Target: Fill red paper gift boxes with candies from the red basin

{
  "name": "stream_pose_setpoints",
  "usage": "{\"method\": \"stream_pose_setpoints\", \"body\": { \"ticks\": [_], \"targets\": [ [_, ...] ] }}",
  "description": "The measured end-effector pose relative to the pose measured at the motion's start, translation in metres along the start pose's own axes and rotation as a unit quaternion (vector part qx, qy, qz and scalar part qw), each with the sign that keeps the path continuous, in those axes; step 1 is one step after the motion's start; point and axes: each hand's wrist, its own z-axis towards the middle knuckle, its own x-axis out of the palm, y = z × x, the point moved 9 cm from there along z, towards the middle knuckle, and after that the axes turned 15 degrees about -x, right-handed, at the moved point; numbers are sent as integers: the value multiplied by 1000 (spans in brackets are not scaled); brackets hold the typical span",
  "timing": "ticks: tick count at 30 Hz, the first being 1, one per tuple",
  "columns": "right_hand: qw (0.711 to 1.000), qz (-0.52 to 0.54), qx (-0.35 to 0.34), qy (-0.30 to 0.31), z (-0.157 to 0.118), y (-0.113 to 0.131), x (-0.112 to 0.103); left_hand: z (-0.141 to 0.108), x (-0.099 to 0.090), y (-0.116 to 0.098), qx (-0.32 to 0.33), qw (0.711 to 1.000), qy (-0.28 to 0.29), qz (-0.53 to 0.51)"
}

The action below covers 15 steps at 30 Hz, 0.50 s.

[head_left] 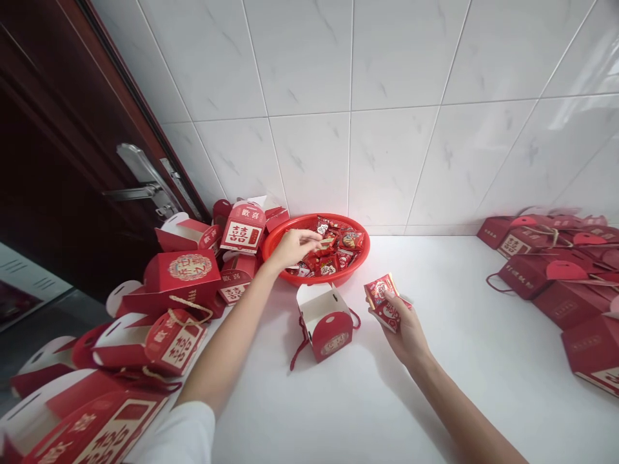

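On the white counter (300, 412), near its far edge, stands a red oval plastic basket (365, 256) of wrapped candies; an open red cardboard box (331, 325) sits nearer. The right hand (403, 328) grips red foil packets (383, 301); the left hand (297, 247), loosely curled, reaches over the basket.

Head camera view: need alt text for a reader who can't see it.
Left hand reaches into a red basket of wrapped sweets; right hand holds red packets over a white table. An open red box stands between the arms, with more red boxes at both sides.
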Motion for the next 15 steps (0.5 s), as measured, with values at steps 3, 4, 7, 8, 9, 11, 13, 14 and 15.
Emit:
{"method": "stream_pose_setpoints", "body": {
  "ticks": [3,4,7,8,9,11,13,14,15],
  "targets": [
    [1000,5,18,6,-1,-4,1,26,-5,33,-59,991,38,116],
    [1000,6,23,6,-2,-5,1,30,-2,40,-65,987,55,139],
    [999,11,32,16,-3,-7,3,38,11,48,-59,977,80,186],
    [999,13,33,22,-3,-8,4,40,16,48,-54,976,80,198],
    [999,13,34,27,-3,-9,4,41,20,48,-47,974,78,206],
    [999,16,36,30,-2,-10,4,45,26,47,-37,973,72,214],
    [999,18,41,25,-2,-11,2,48,28,47,-33,974,62,214],
    [999,18,43,21,-1,-12,1,49,27,47,-33,975,56,211],
    [999,16,47,19,-1,-13,1,50,25,48,-34,977,48,206]
  ]
}}
